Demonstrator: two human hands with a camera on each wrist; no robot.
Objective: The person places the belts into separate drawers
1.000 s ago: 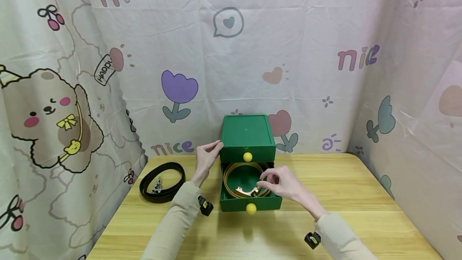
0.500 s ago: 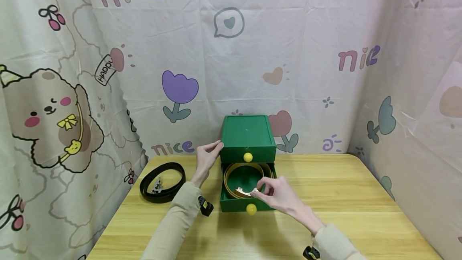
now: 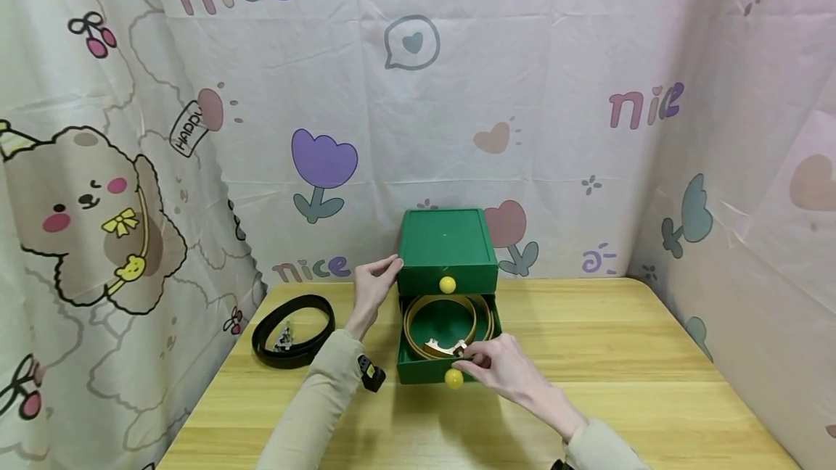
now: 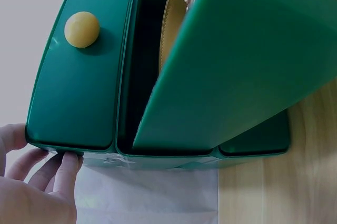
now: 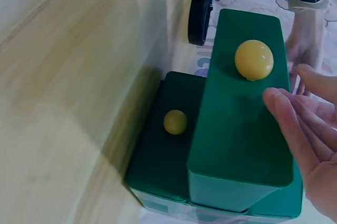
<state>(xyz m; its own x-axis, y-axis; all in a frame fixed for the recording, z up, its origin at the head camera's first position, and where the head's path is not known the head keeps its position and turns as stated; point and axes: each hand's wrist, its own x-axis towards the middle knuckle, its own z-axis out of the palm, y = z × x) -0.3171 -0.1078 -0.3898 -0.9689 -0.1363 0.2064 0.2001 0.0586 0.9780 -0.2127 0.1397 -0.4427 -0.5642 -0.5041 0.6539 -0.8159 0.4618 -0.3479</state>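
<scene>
A green drawer cabinet (image 3: 447, 238) stands against the back cloth. Its middle drawer (image 5: 226, 140) is pulled out, and a tan belt (image 3: 408, 326) lies coiled in it, gold buckle (image 3: 444, 349) toward the front. My left hand (image 3: 374, 289) grips the cabinet's upper left corner, thumb over the top edge and fingers against the side in the left wrist view. My right hand (image 3: 512, 372) is at the drawer's front rim, fingertips right beside the buckle and above the yellow knob (image 3: 453, 378). A gap shows between thumb and index finger in the right wrist view.
To the left of the cabinet lies a coiled black belt (image 3: 294, 361) with a silver buckle (image 3: 284, 338) on the wooden table (image 3: 620, 354). A yellow knob (image 3: 447, 285) sticks out of the shut top drawer, another knob (image 5: 175, 122) out of the bottom one. Printed cloth (image 3: 457, 93) surrounds the table.
My right hand has come down and toward me, from over the belt's right side and buckle to the drawer's front rim. The left hand keeps its place, and the drawer has not moved.
</scene>
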